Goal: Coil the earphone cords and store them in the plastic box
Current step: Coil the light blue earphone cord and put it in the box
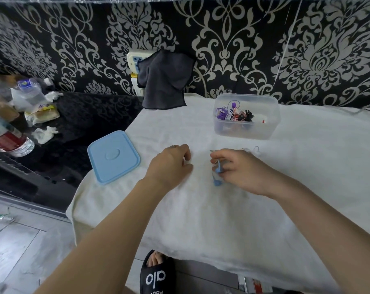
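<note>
Already several coiled cords (235, 114), purple, red and black, are lying inside the plastic box (246, 128), which is sitting uncovered at about one o'clock on the white cloth (201, 219). Its blue lid (113, 157) is resting well apart at about nine o'clock, near the cloth's edge. So part of the job looks done, and one more set is being worked on.

The right hand (241, 170) is pinching a blue earphone (218, 167) between thumb and fingers at the centre of the cloth, with a second blue earbud (217, 183) dangling just below it. A thin pale cord (255, 149) is trailing off past the hand toward two o'clock, not yet wound. The left hand (173, 162) is hovering just beside, at about ten o'clock of the earphone, fingers curled loosely and apparently gripping nothing, though its fingertips are partly hidden.

Judging from this, the blue set is awaiting coiling, then going into the box, and the lid is waiting to go on.
</note>
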A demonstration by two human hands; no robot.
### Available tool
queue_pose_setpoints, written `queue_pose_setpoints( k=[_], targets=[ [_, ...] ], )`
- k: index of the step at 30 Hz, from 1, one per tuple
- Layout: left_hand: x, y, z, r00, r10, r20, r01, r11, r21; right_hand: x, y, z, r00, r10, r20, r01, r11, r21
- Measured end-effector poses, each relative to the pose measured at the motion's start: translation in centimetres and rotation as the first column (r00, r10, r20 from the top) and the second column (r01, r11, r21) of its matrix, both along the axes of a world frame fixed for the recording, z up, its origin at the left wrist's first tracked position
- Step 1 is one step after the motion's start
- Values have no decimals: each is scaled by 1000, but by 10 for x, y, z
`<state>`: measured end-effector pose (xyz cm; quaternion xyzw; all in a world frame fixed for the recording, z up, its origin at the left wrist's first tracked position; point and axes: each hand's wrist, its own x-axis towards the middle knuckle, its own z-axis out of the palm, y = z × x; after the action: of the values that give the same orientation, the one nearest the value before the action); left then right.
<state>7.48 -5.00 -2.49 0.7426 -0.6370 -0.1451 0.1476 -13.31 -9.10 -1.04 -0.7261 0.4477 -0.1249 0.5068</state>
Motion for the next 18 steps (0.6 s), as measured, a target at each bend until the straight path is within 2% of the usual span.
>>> queue_pose_setpoints(
  k=[3, 5, 7, 9, 11, 13, 15, 18],
  targets=[
    [0, -3, -2, 1000, 8, 14, -8, 1000, -11, -2, 0, -5, 973, 52, -226, -128, 932, -338],
    [0, -4, -4, 1000, 0, 28, 1, 1000, -14, -2, 0, -5, 935, 63, -349, -228, 862, -453],
    [3, -4, -3, 1000, -8, -19, 8, 1000, -12, 0, 2, -2, 901, 56, -430, -292, 810, -508],
    [10, -3, 4, 984, 27, -176, -32, 999, -22, 1, 2, 0, 875, 26, -483, -343, 737, -583],
    [19, 2, 16, 919, 97, -382, -106, 994, -1, 2, 5, 0, 873, 15, -488, -369, 675, -639],
    [29, 11, 26, 840, 142, -523, -157, 987, 16, 1, 7, -3, 869, 19, -494, -392, 636, -665],
    [36, 21, 34, 781, 180, -598, -205, 978, 28, 2, 9, -7, 855, 19, -518, -423, 603, -676],
    [42, 32, 40, 763, 234, -603, -254, 966, 53, 3, 11, -8, 860, 45, -508, -436, 582, -686]
  ],
)
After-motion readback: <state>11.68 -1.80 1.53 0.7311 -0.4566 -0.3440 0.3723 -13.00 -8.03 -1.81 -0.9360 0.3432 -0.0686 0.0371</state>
